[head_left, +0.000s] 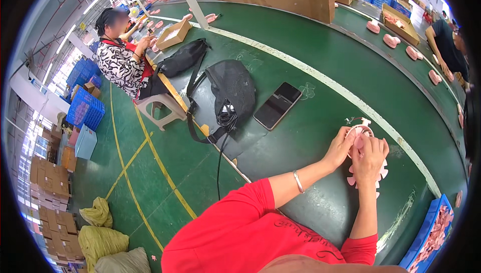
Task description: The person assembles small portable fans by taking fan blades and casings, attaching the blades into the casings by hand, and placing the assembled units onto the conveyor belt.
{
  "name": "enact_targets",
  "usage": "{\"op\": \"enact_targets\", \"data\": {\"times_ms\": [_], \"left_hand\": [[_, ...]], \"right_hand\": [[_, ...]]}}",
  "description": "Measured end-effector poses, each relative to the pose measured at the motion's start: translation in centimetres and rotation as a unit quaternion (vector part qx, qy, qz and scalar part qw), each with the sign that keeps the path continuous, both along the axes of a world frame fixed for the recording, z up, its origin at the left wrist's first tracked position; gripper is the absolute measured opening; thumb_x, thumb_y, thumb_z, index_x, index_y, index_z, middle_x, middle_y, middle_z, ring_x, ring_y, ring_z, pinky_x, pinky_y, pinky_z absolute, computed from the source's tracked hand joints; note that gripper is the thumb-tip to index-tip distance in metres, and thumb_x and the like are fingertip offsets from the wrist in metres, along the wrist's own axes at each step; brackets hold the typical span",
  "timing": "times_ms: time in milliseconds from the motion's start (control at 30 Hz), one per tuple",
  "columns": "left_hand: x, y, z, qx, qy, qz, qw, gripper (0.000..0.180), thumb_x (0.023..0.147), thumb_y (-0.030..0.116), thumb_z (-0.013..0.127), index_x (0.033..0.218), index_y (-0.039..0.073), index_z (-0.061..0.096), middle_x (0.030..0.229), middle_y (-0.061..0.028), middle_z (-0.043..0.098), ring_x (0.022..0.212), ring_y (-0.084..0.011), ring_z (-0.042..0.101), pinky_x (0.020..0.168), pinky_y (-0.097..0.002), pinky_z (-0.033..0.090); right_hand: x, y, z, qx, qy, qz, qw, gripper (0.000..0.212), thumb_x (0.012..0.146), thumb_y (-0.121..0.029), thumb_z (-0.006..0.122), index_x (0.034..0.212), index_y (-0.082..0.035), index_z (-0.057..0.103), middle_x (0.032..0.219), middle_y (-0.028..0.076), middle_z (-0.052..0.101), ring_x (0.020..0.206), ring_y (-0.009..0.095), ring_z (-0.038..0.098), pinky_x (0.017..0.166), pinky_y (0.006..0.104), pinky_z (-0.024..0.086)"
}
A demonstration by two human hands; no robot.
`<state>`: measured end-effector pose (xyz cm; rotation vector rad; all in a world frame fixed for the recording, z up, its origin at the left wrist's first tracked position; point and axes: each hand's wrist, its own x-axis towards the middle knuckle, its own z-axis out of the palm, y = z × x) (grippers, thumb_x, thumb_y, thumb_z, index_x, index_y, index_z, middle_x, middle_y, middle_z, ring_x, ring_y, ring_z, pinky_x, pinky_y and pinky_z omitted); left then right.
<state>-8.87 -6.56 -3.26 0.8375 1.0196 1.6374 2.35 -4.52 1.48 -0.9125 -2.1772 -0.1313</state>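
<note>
Over the green work table, my left hand (338, 148) grips a round pink plastic housing (370, 131), like that of a small fan, by its left side. Thin wires (354, 120) stick out at its far end. My right hand (370, 159) is closed at the near side of the housing, its fingertips on a pink piece (359, 141) inside the ring. Several pink fan-blade-like pieces (383, 170) lie beneath and beside my right hand, partly covered by it.
A smartphone (278, 105), a black mesh bag (231, 90) and a dark pouch (183, 58) lie to the left. Pink housings (391, 41) line the far conveyor, with a worker (448, 47) there. Another worker (120, 57) sits left. A blue crate (428, 238) of pink pieces stands near right.
</note>
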Motion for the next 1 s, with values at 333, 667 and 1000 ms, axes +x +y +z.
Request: {"op": "enact_targets", "data": {"times_ms": [333, 667, 1000], "left_hand": [[-0.9, -0.1, 0.8, 0.019, 0.018, -0.027, 0.999, 0.034, 0.089, 0.014, 0.064, 0.114, -0.001, 0.047, 0.102, -0.0076, 0.059, 0.090, -0.0104, 0.057, 0.076, -0.0256, 0.050], [-0.6, -0.2, 1.2, -0.023, 0.097, -0.001, 0.995, 0.031, 0.075, 0.007, 0.072, 0.101, -0.002, 0.057, 0.090, -0.0111, 0.066, 0.080, -0.0154, 0.063, 0.072, -0.0301, 0.052], [0.0, -0.2, 0.8, 0.021, 0.208, 0.077, 0.975, 0.051, 0.087, 0.026, 0.064, 0.125, 0.001, 0.041, 0.117, -0.0151, 0.054, 0.106, -0.0259, 0.056, 0.090, -0.0361, 0.046]], "right_hand": [[0.5, 0.6, 0.3, -0.048, 0.082, -0.093, 0.991, 0.056, 0.060, -0.016, 0.080, 0.112, -0.004, 0.059, 0.103, 0.009, 0.060, 0.096, 0.024, 0.057, 0.095, 0.0387, 0.040], [0.9, 0.3, -0.2, -0.357, 0.177, -0.017, 0.917, 0.038, 0.063, -0.009, 0.076, 0.094, 0.000, 0.057, 0.083, 0.015, 0.066, 0.075, 0.026, 0.065, 0.071, 0.0354, 0.051], [7.1, 7.7, -4.5, -0.343, 0.311, -0.044, 0.885, 0.033, 0.078, -0.012, 0.069, 0.107, 0.002, 0.059, 0.089, 0.009, 0.063, 0.077, 0.016, 0.062, 0.067, 0.0279, 0.052]]}}
